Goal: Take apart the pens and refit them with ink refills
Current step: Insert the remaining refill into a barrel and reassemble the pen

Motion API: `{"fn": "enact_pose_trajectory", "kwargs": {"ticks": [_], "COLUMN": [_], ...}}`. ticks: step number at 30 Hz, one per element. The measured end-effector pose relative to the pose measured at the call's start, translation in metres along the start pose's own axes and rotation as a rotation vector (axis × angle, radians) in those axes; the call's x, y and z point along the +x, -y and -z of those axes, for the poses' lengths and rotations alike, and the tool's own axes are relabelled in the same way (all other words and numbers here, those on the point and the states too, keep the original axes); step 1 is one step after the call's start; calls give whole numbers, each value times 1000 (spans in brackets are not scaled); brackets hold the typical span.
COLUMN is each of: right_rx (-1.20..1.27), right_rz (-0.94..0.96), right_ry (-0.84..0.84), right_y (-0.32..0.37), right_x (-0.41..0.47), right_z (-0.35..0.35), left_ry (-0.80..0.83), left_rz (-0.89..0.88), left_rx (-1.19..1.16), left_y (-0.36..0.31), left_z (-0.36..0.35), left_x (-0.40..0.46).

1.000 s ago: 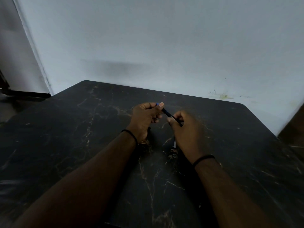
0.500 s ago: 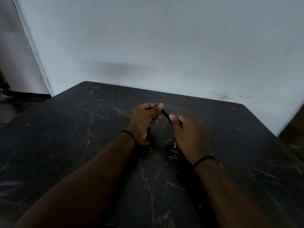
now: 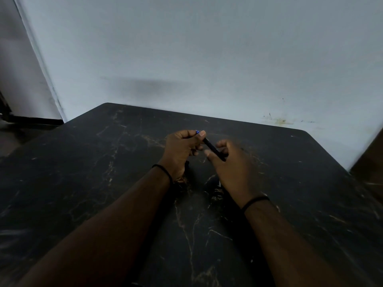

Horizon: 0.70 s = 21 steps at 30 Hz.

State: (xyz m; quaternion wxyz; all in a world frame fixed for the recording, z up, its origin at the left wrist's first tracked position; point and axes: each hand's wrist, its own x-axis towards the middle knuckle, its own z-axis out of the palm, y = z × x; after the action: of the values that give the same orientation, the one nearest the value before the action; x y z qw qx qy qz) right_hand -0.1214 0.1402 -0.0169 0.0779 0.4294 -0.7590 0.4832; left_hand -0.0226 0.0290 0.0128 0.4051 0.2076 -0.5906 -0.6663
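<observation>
Left fingers (image 3: 187, 139) curled pinching pen (image 3: 213, 149), right fingers (image 3: 222, 144) loosely spread beside it

Single head view, forward and down, close over table (image 3: 103, 183).

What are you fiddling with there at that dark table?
A person is working on a slim black pen with a blue tip, held above a black marble-patterned table. The left hand pinches the blue-tipped end. The right hand has its fingers loosened around the other end; whether it grips is unclear. The pen looks to be in one piece.
</observation>
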Motion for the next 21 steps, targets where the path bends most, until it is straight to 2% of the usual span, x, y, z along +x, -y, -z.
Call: {"fn": "enact_pose_trajectory", "kwargs": {"ticks": [7, 11, 16, 21], "right_rx": [-12, 42, 14, 68], "right_rz": [55, -4, 34, 54], "right_ry": [-13, -6, -38, 29], "right_y": [-1, 2, 0, 4], "right_x": [-1, -3, -2, -2], "right_z": [0, 1, 4, 3], "left_ry": [-17, -5, 6, 10], "left_rz": [8, 10, -10, -49], "left_rx": [9, 3, 17, 2], "left_y": [-2, -1, 2, 0], "left_z": [0, 1, 2, 4], "left_x": [-1, 0, 2, 5]}}
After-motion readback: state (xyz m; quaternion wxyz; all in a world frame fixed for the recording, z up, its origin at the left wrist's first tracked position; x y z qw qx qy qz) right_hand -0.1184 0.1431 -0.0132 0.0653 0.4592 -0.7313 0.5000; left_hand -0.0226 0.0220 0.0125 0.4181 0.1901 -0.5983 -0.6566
